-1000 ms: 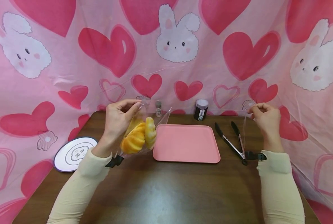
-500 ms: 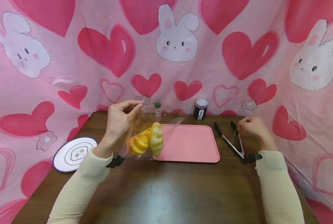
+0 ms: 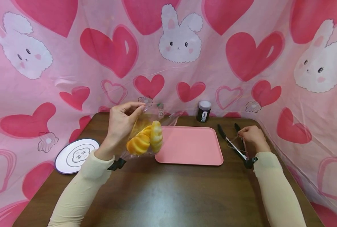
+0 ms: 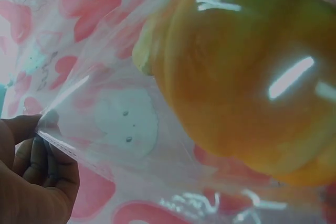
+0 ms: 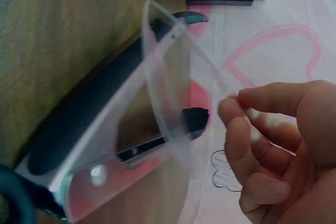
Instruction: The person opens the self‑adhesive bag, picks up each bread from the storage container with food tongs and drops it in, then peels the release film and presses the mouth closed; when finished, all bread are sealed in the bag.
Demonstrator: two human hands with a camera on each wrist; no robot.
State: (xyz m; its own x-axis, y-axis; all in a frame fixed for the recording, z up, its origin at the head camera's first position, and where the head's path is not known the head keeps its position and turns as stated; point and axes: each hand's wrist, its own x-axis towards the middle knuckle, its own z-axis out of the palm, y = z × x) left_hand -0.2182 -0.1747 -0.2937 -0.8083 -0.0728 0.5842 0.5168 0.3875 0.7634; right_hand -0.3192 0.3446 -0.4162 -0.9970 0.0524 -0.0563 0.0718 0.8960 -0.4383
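My left hand (image 3: 120,123) pinches the top edge of a clear plastic bag (image 3: 142,119), which hangs from the fingertips. Inside are a yellow-orange ridged bread roll (image 3: 140,144) and a paler, longer bread piece (image 3: 156,137). The left wrist view has the hand (image 4: 39,177) at lower left and the orange roll (image 4: 236,77) large behind the shiny film. Over the tongs (image 3: 233,145), my right hand (image 3: 253,136) holds a thin clear plastic strip between thumb and forefinger. That strip (image 5: 152,77) loops downward from the fingertips in the right wrist view.
A pink tray (image 3: 189,146) lies mid-table, partly behind the bag. A white blue-rimmed plate (image 3: 77,156) sits at the left edge. A small green-capped bottle (image 3: 160,110) and a dark jar with a pale lid (image 3: 203,112) stand at the back.
My right hand has come down and a little left over the tongs, carrying the clear strip. The bag swung right, then slightly back, while my left hand stayed nearly in place.
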